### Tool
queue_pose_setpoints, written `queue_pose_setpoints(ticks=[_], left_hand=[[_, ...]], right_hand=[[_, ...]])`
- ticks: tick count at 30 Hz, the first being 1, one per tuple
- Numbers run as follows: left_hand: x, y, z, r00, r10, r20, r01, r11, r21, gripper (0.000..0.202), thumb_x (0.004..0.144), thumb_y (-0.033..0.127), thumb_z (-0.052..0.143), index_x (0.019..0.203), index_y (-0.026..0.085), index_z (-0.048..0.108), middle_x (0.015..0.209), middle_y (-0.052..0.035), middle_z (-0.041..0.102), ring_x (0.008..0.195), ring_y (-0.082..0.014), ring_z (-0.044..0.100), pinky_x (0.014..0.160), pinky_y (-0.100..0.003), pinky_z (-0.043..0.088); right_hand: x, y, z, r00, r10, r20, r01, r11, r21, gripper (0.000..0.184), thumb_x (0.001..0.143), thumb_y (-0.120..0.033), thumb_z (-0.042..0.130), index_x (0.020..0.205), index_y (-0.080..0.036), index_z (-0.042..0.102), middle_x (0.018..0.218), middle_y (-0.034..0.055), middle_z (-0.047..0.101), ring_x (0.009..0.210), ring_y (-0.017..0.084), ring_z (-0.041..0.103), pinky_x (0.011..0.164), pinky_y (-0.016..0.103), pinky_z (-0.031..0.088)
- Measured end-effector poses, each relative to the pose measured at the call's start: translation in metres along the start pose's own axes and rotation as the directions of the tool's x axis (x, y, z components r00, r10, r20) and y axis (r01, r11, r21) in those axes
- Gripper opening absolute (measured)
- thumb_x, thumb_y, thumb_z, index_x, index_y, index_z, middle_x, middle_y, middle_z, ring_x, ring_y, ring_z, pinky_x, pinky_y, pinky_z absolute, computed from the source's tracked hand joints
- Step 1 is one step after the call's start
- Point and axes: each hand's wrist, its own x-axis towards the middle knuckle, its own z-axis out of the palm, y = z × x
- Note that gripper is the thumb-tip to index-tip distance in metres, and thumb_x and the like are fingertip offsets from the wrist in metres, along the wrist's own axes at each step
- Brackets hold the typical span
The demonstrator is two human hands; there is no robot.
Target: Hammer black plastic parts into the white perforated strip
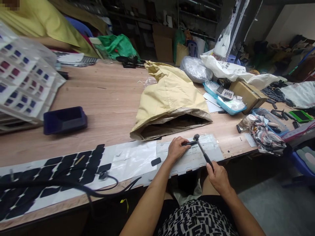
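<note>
My left hand [176,149] pinches a small flat black piece [189,143] down on a pale grey sheet [197,155] at the near edge of the wooden table [108,98]. In my right hand [219,177] is a small hammer [201,149], gripped by its black handle. The hammer's round head [196,136] hovers just above the black piece. One loose black pad [156,161] lies on the sheet left of my left hand.
A yellow sack [169,98] lies open-mouthed behind my hands. Several black pads [61,170] cover a white sheet at left, crossed by a black cable [108,178]. A dark blue tray [64,120], stacked sample cards [22,82], a calculator [224,93] and cluttered bins also stand around.
</note>
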Motion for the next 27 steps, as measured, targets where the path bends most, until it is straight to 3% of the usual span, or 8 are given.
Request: queue_pose_setpoints(ticks=[6, 12, 18, 22, 27], left_hand=[[0.0, 0.001, 0.0, 1.0, 0.01, -0.011, -0.01, 1.0, 0.001, 0.014, 0.073, 0.03, 0.072, 0.086, 0.025, 0.073, 0.089, -0.0011, 0.067, 0.091, -0.0204, 0.056, 0.081, -0.032, 0.043], [0.0, 0.0, 0.0, 1.0, 0.019, -0.016, -0.019, 1.0, 0.001, 0.014, 0.073, 0.029, 0.073, 0.086, 0.025, 0.072, 0.089, -0.0005, 0.067, 0.09, -0.0199, 0.055, 0.079, -0.031, 0.042], [0.0, 0.0, 0.0, 1.0, 0.02, -0.013, -0.019, 1.0, 0.009, 0.01, 0.073, 0.026, 0.072, 0.082, 0.026, 0.072, 0.083, 0.0001, 0.064, 0.086, -0.0189, 0.054, 0.076, -0.03, 0.042], [0.001, 0.0, 0.0, 1.0, 0.023, -0.015, -0.023, 1.0, -0.003, 0.014, 0.072, 0.029, 0.073, 0.085, 0.025, 0.072, 0.087, -0.0005, 0.066, 0.088, -0.0197, 0.055, 0.078, -0.031, 0.042], [0.0, 0.0, 0.0, 1.0, 0.017, -0.006, -0.017, 1.0, -0.007, 0.013, 0.073, 0.03, 0.072, 0.085, 0.025, 0.072, 0.089, -0.001, 0.067, 0.09, -0.0208, 0.056, 0.08, -0.033, 0.043]], right_hand=[[0.002, 0.001, 0.005, 0.999, 0.021, 0.044, -0.017, 0.995, -0.101, 0.04, 0.101, -0.046, 0.033, 0.089, -0.02, 0.06, 0.07, 0.0043, 0.07, 0.064, 0.016, 0.064, 0.059, 0.024, 0.028], [0.0, -0.008, -0.002, 0.998, -0.006, 0.065, 0.008, 0.999, -0.031, 0.04, 0.102, -0.045, 0.031, 0.091, -0.02, 0.06, 0.072, 0.0043, 0.07, 0.068, 0.017, 0.065, 0.06, 0.024, 0.03], [0.001, -0.016, 0.001, 0.994, -0.012, 0.112, 0.021, 0.997, -0.079, 0.037, 0.1, -0.044, 0.036, 0.09, -0.019, 0.062, 0.073, 0.0056, 0.071, 0.067, 0.017, 0.065, 0.059, 0.025, 0.028], [0.002, -0.006, 0.002, 0.997, 0.026, 0.068, -0.025, 1.0, -0.019, 0.037, 0.1, -0.043, 0.035, 0.09, -0.02, 0.063, 0.072, 0.0047, 0.071, 0.067, 0.017, 0.065, 0.06, 0.024, 0.03], [0.002, 0.022, -0.003, 0.98, 0.198, -0.017, -0.198, 0.98, 0.023, 0.041, 0.099, -0.047, 0.035, 0.088, -0.02, 0.064, 0.071, 0.0059, 0.07, 0.068, 0.019, 0.065, 0.06, 0.024, 0.032]])
